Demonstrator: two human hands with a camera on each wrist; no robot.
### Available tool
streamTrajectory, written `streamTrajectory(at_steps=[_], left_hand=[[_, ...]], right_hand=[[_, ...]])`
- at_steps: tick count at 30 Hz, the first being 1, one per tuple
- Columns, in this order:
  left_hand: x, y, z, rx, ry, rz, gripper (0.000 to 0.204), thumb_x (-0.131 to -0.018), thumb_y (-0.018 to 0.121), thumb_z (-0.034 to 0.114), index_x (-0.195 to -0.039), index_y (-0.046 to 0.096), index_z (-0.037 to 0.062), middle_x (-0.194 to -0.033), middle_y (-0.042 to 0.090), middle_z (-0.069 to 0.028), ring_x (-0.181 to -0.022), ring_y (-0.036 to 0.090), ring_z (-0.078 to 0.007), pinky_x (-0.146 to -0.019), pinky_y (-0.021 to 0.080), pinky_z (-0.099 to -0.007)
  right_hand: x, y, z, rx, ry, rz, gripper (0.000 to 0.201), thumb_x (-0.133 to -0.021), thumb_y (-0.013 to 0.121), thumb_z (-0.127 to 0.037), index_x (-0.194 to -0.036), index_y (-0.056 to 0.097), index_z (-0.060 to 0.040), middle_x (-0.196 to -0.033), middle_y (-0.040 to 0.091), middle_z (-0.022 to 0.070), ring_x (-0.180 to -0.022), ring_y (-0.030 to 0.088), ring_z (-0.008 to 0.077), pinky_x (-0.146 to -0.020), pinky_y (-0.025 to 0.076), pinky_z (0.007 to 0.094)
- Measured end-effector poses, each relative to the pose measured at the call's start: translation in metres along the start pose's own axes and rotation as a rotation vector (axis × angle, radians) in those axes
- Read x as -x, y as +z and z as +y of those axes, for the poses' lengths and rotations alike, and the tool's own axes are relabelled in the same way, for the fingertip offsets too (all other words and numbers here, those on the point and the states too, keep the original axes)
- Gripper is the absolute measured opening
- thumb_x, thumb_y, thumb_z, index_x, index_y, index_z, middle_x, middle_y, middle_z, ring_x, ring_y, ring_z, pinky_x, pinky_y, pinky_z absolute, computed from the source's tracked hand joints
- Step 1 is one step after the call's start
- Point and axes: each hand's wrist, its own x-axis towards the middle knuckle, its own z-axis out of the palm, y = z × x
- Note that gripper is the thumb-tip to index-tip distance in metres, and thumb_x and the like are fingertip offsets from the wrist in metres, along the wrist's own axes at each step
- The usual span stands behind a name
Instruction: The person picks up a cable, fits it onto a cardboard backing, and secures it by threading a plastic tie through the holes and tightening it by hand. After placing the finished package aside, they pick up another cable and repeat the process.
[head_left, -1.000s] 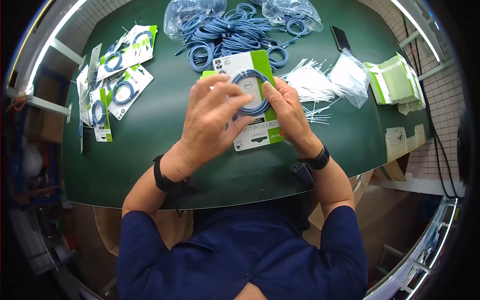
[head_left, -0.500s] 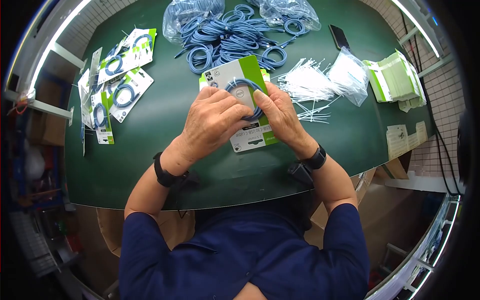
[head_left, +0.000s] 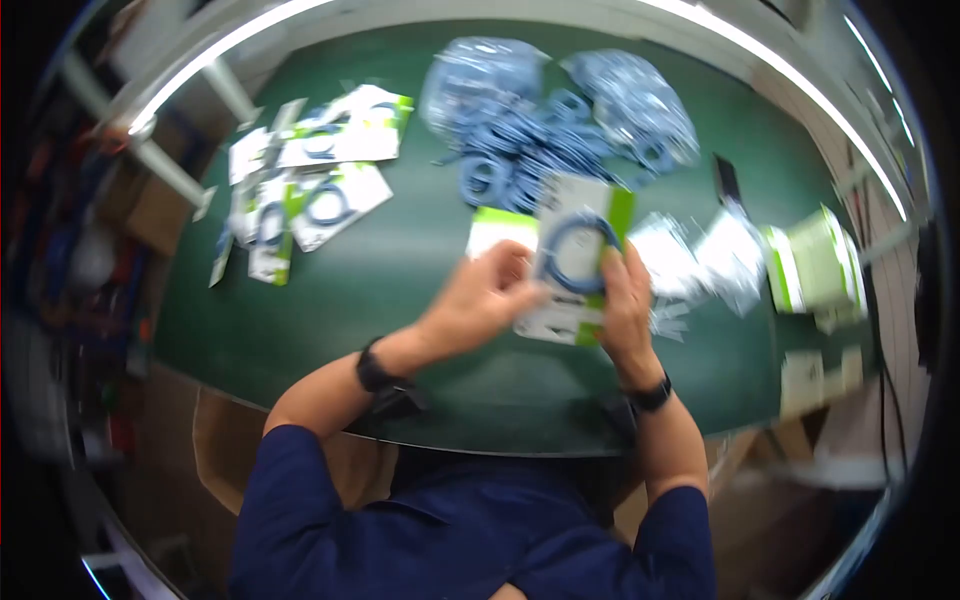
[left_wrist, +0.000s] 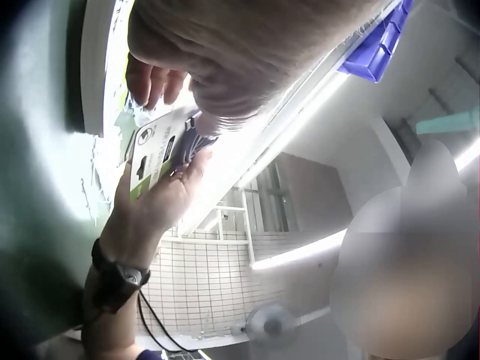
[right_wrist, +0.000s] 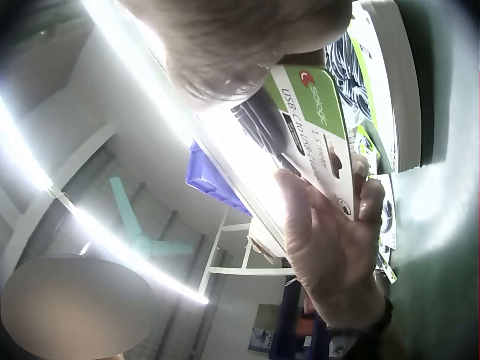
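Observation:
A white-and-green packaging card, printed USB-C to USB-C cable in the right wrist view, is held up over the table. A coiled blue cable lies on its face. My right hand grips the card's right side, thumb on the front by the coil, as the left wrist view also shows. At the card's left edge is my left hand, blurred, thumb and fingers bent and apart; I cannot tell whether they pinch the card. Behind it lies a stack of cards.
Loose blue cables and plastic bags of cables lie at the back. Carded cables are piled left. To the right are white zip ties, a clear bag, a phone and folded cards.
The head view has swung, shifting the whole scene. My left hand came down onto the coil, then drew back to the card's left edge. The right hand keeps its grip.

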Motion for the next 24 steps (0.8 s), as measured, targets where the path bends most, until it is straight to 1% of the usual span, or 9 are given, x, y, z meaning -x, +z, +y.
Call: streamTrajectory(at_steps=[2, 4, 9, 15, 17, 18, 20, 22, 24], left_hand=[[0.002, 0.009, -0.009, 0.049, 0.095, -0.225, 0.029, -0.098, 0.073, 0.011, -0.122, 0.063, -0.0022, -0.103, 0.071, -0.0069, -0.081, 0.064, -0.0105, -0.073, 0.056, -0.0276], [0.012, 0.012, 0.009, 0.041, -0.045, -0.292, 0.026, -0.099, 0.072, 0.011, -0.120, 0.065, -0.0032, -0.097, 0.073, -0.0068, -0.072, 0.063, -0.0086, -0.063, 0.056, -0.0261], [0.019, 0.002, 0.003, 0.213, -0.093, -0.181, 0.026, -0.100, 0.071, 0.012, -0.119, 0.066, -0.0042, -0.097, 0.074, -0.0076, -0.063, 0.062, -0.0092, -0.054, 0.054, -0.0262], [-0.022, -0.106, -0.002, 0.251, -0.014, 0.344, 0.028, -0.098, 0.077, 0.018, -0.117, 0.066, 0.0003, -0.101, 0.074, -0.0079, -0.067, 0.067, -0.0129, -0.056, 0.055, -0.0283], [-0.034, -0.149, 0.022, 0.294, 0.019, 0.427, 0.028, -0.096, 0.079, 0.018, -0.116, 0.066, 0.0023, -0.102, 0.075, -0.0035, -0.082, 0.069, -0.0111, -0.064, 0.055, -0.0271], [-0.044, -0.177, 0.016, 0.289, 0.021, 0.486, 0.036, -0.095, 0.079, 0.012, -0.123, 0.063, -0.0023, -0.108, 0.074, -0.0076, -0.088, 0.069, -0.0136, -0.072, 0.058, -0.0282], [-0.063, -0.214, 0.003, 0.359, 0.241, 0.560, 0.044, -0.094, 0.077, 0.004, -0.131, 0.058, -0.0069, -0.115, 0.071, -0.0129, -0.094, 0.069, -0.0165, -0.083, 0.061, -0.0313], [-0.072, -0.260, -0.034, 0.444, 0.202, 0.822, 0.052, -0.092, 0.074, -0.002, -0.138, 0.051, -0.0112, -0.118, 0.069, -0.0163, -0.102, 0.069, -0.0185, -0.092, 0.061, -0.0338], [-0.075, -0.251, -0.062, 0.405, 0.138, 0.796, 0.051, -0.094, 0.073, 0.000, -0.140, 0.052, -0.0087, -0.119, 0.068, -0.0144, -0.103, 0.069, -0.0188, -0.092, 0.060, -0.0341]], right_hand=[[0.004, 0.009, -0.010, -0.087, 0.013, -0.005, 0.033, -0.113, 0.050, -0.023, -0.132, 0.060, 0.0019, -0.114, 0.069, 0.0058, -0.100, 0.061, 0.0100, -0.087, 0.050, 0.0258], [0.006, 0.009, -0.003, -0.184, -0.001, -0.032, 0.038, -0.113, 0.051, -0.026, -0.137, 0.056, 0.0032, -0.120, 0.068, 0.0069, -0.103, 0.062, 0.0103, -0.091, 0.051, 0.0267], [0.002, 0.004, 0.003, -0.114, -0.144, -0.062, 0.042, -0.113, 0.051, -0.027, -0.141, 0.054, 0.0038, -0.124, 0.067, 0.0093, -0.098, 0.064, 0.0095, -0.083, 0.053, 0.0251], [-0.006, 0.006, 0.001, 0.048, -0.036, -0.046, 0.041, -0.114, 0.049, -0.026, -0.142, 0.054, 0.0029, -0.122, 0.070, 0.0130, -0.082, 0.068, 0.0089, -0.064, 0.051, 0.0204], [-0.005, 0.001, 0.007, 0.081, -0.001, -0.011, 0.040, -0.114, 0.049, -0.025, -0.141, 0.055, 0.0029, -0.121, 0.070, 0.0130, -0.078, 0.067, 0.0081, -0.060, 0.050, 0.0197], [-0.006, 0.001, 0.009, 0.072, 0.017, -0.036, 0.036, -0.113, 0.050, -0.023, -0.139, 0.057, 0.0026, -0.117, 0.071, 0.0120, -0.078, 0.066, 0.0080, -0.061, 0.050, 0.0197], [-0.007, 0.001, 0.012, 0.077, 0.042, -0.034, 0.033, -0.113, 0.050, -0.020, -0.136, 0.059, 0.0024, -0.114, 0.072, 0.0110, -0.078, 0.066, 0.0078, -0.062, 0.050, 0.0198], [-0.007, 0.001, 0.012, 0.079, 0.084, -0.112, 0.030, -0.112, 0.052, -0.018, -0.133, 0.062, 0.0012, -0.109, 0.072, 0.0096, -0.079, 0.066, 0.0079, -0.062, 0.050, 0.0198], [-0.006, 0.001, 0.010, 0.097, 0.097, -0.098, 0.029, -0.112, 0.052, -0.018, -0.132, 0.063, 0.0010, -0.109, 0.072, 0.0096, -0.079, 0.066, 0.0079, -0.063, 0.051, 0.0197]])
